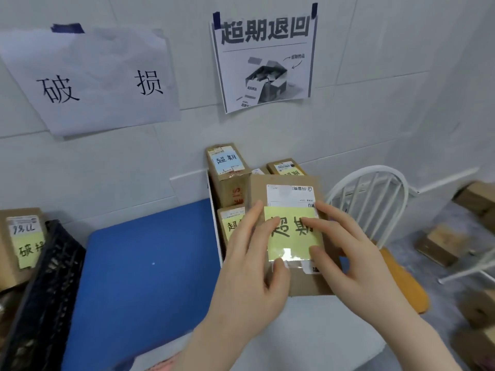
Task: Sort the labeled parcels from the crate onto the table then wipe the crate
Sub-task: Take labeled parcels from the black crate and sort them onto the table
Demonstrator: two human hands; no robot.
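both hands hold a flat cardboard parcel (pixel 289 194) over the blue table (pixel 150 253).
left hand (pixel 249 266) and right hand (pixel 348 253) grip its yellow label (pixel 292 245); black mesh crate (pixel 45 290) far left, contents unclear.

Brown cardboard parcel (pixel 292 231) held up between both hands, flat face toward the camera, with a white shipping label and a yellow note with black writing, upside down. Behind it, more brown parcels standing close together by the wall: a tall one (pixel 227 172) with a pale blue note, a small one (pixel 286 167) further back, a low one (pixel 231 223) with a yellow note. Black plastic crate (pixel 45 285) at far left, tilted. Beside it, another brown parcel (pixel 18 242) with a yellow note. Blue table (pixel 150 263) between crate and parcels.
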